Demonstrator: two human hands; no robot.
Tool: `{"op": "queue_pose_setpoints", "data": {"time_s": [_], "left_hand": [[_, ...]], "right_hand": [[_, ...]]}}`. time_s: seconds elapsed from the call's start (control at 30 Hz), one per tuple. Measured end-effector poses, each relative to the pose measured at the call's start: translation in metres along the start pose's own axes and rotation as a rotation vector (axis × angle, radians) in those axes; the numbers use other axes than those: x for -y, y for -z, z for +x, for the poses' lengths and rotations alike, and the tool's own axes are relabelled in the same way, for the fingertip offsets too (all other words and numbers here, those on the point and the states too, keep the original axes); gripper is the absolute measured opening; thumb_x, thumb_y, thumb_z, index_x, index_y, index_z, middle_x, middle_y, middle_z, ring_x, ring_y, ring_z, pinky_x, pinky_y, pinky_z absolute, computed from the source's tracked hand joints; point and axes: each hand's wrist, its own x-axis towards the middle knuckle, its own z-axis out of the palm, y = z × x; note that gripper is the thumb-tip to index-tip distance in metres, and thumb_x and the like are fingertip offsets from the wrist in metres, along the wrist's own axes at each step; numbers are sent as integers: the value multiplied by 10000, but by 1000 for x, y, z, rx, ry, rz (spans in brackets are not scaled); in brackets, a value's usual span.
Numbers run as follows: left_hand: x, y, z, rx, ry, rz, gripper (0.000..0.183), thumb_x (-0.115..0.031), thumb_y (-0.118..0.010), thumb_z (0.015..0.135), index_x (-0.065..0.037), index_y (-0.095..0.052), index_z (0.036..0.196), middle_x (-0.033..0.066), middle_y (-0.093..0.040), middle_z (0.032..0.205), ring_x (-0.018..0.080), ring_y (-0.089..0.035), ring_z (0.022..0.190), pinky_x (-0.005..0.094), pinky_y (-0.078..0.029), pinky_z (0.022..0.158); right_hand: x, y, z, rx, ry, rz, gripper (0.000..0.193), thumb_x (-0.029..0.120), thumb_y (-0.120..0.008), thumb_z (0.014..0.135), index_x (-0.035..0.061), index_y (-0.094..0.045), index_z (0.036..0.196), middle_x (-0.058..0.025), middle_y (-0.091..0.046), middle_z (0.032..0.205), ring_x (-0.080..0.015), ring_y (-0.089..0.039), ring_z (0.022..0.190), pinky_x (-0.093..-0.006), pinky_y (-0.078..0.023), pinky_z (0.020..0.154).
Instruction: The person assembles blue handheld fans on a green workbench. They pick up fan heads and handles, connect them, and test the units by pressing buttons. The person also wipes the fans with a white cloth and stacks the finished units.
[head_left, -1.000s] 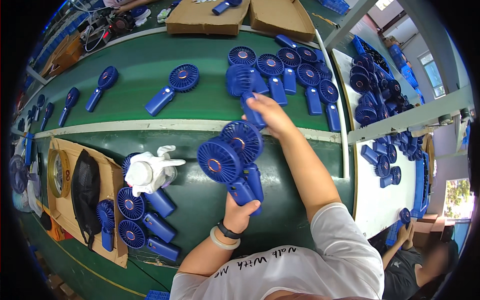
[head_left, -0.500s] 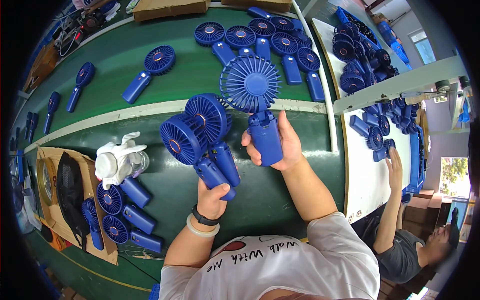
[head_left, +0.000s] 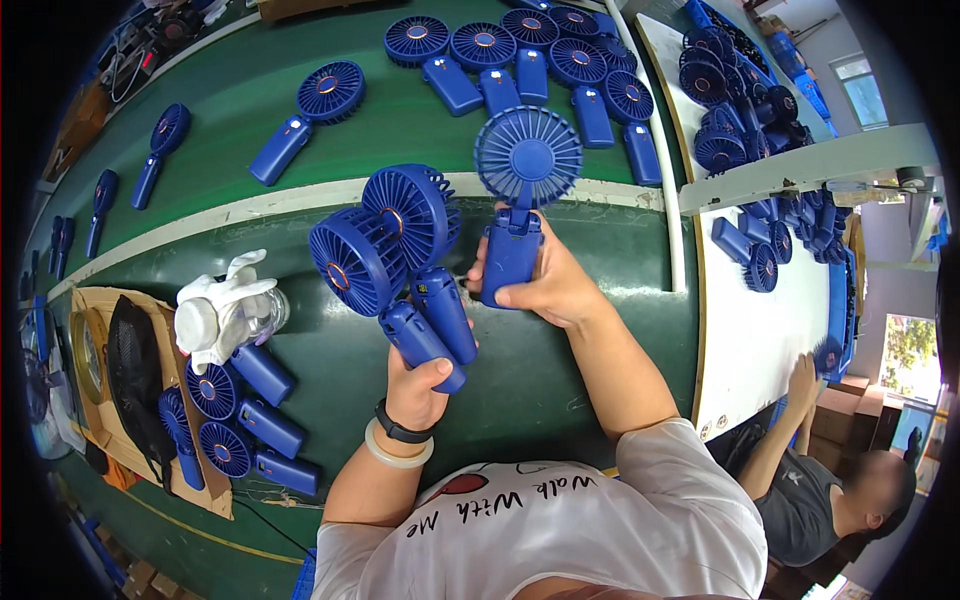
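Note:
Two blue handheld fans [head_left: 352, 262] are gripped side by side by their handles in my left hand [head_left: 418, 385], heads up and overlapping. A dark band and a pale bangle circle that wrist. My right hand [head_left: 548, 275] is closed round the handle of another blue handheld fan [head_left: 528, 160], its round grille up and its thumb-side handle toward me. Part of my right fingers is hidden behind this handle. Both hands are above the green worktop [head_left: 540, 375], with the fans held apart from each other.
More fans [head_left: 483, 48] lie on the green conveyor belt [head_left: 230, 85] beyond a pale rail. At left, several fans [head_left: 228, 450] lie beside a jar draped with a white glove [head_left: 230, 310] and a cardboard tray [head_left: 215, 490]. A co-worker [head_left: 810, 500] works at the white table [head_left: 745, 370] piled with fans.
My right hand has turned its fan and shifted its grip, the thumb now across the handle. The left hand's fans moved slightly left and up. The co-worker's hand moved nearer the blue crate.

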Motion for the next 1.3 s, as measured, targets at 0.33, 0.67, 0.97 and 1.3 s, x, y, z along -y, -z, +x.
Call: {"op": "queue_pose_setpoints", "data": {"time_s": [0.33,0.67,0.97,1.3], "left_hand": [[2,0,1,12,-15,-36,745,-146,-688,681,-70,-317,1323,168,-455,1246,261,-539,1072,420,-487,875],[2,0,1,29,-33,-16,731,-139,-689,677,-82,-328,1310,171,-457,1241,272,-537,1069,421,-482,876],[0,1,-1,129,1,-64,711,-137,-696,634,-82,-362,1260,165,-472,1206,275,-539,1055,435,-466,875],[2,-1,-1,122,24,-82,688,-143,-700,630,-81,-386,1239,155,-472,1199,269,-540,1049,430,-468,866]], "right_hand": [[2,22,8,109,-213,406,622,325,-663,826,83,-335,1296,-130,-572,961,-187,-591,757,-324,-519,653],[-6,15,6,137,20,179,577,349,-654,827,28,-389,1227,-124,-570,998,-182,-579,786,-304,-490,668],[-6,10,2,-104,-22,117,419,223,-601,888,37,-421,1216,-64,-546,1010,-137,-568,819,-303,-489,753],[-17,6,2,-169,112,-216,431,20,-570,837,-7,-437,1247,-52,-575,1024,-95,-563,904,-267,-472,802]]}}
